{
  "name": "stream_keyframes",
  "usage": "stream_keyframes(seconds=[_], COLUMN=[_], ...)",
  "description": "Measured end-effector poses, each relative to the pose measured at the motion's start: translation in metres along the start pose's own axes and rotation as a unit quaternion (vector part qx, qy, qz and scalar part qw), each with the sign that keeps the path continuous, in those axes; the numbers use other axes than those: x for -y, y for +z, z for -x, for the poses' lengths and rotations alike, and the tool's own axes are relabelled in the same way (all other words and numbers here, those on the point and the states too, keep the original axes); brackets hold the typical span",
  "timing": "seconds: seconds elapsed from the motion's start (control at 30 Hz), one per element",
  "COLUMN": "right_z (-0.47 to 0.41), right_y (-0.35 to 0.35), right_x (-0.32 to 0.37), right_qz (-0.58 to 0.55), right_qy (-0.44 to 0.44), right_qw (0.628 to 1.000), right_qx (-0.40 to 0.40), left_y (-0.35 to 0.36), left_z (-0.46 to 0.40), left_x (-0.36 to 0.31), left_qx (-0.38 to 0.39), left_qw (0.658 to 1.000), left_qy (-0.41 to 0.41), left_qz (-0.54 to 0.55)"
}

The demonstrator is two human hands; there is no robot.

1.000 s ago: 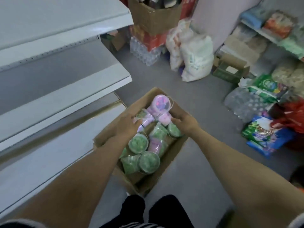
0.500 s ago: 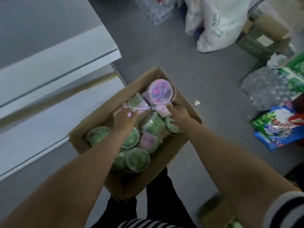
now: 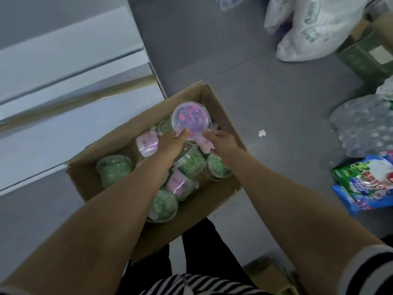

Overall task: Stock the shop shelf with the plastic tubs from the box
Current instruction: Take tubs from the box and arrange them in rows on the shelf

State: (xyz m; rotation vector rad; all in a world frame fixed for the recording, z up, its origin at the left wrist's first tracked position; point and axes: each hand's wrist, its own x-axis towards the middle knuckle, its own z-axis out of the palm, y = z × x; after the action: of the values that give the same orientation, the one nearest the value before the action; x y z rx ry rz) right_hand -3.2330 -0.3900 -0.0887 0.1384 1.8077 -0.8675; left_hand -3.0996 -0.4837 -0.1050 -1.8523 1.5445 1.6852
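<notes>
Since half a second ago both hands have left the green tubs in the middle of the cardboard box [image 3: 214,201] and moved up to the pink-and-purple plastic tub [image 3: 191,119] at the box's far corner, the one farthest from the person. The left hand [image 3: 170,143] now has its thumb lying over the tub's near-left rim, and the right hand [image 3: 221,141] has its fingers [image 3: 209,133] at the near-right rim, spread and lightly bent; contact on both sides looks probable, but a closed grip beneath the tub is hidden and cannot be confirmed. Judgement: the pick has been chosen and a two-handed lift is about to begin; nothing has yet reached the shelf [image 3: 70,60], which stands bare along the box's left side. The tub sits highest in the box, its clear round lid facing up and tipped slightly toward the camera, so its short axis runs roughly vertical; being round, it shows no long axis in plan. Around it green tubs [image 3: 191,160] lie mixed, some upright with lids upward, some on their sides, with pink-labelled ones [image 3: 146,143] between them. The box rests on the grey floor [image 3: 276,103], one corner nearly against the shelf base.
</notes>
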Motion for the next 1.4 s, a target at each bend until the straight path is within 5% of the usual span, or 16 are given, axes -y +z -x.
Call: stream_keyframes(seconds=[0.17, 0.43, 0.53, 0.83, 1.07, 1.23, 1.4], right_z=[0.0, -0.008, -0.011, -0.032, -0.038, -0.029, 0.0], right_y=[0.009, 0.016, 0.022, 0.047, 0.065, 0.072, 0.066], right_x=[-0.007, -0.026, -0.032, -0.046, -0.044, -0.045, -0.05], right_qz=[-0.027, -0.001, 0.103, 0.237, 0.321, 0.283, 0.211], right_qy=[-0.031, -0.048, -0.024, -0.001, 0.057, 0.103, 0.132], right_qw=[0.998, 0.994, 0.991, 0.971, 0.945, 0.953, 0.967], right_qx=[0.043, 0.102, 0.087, 0.034, -0.018, -0.044, -0.056], left_y=[0.005, 0.004, -0.008, -0.054, -0.051, -0.054, -0.065], left_z=[0.0, 0.003, 0.005, 0.031, 0.057, 0.072, 0.086], left_x=[0.011, 0.002, 0.007, 0.12, 0.187, 0.195, 0.186], left_qx=[0.037, 0.036, 0.018, 0.002, -0.067, -0.061, -0.049], left_qw=[0.959, 0.903, 0.877, 0.842, 0.8, 0.778, 0.795], left_qy=[-0.11, -0.106, -0.091, -0.076, -0.147, -0.155, -0.138], left_qz=[0.259, 0.415, 0.471, 0.535, 0.578, 0.606, 0.589])
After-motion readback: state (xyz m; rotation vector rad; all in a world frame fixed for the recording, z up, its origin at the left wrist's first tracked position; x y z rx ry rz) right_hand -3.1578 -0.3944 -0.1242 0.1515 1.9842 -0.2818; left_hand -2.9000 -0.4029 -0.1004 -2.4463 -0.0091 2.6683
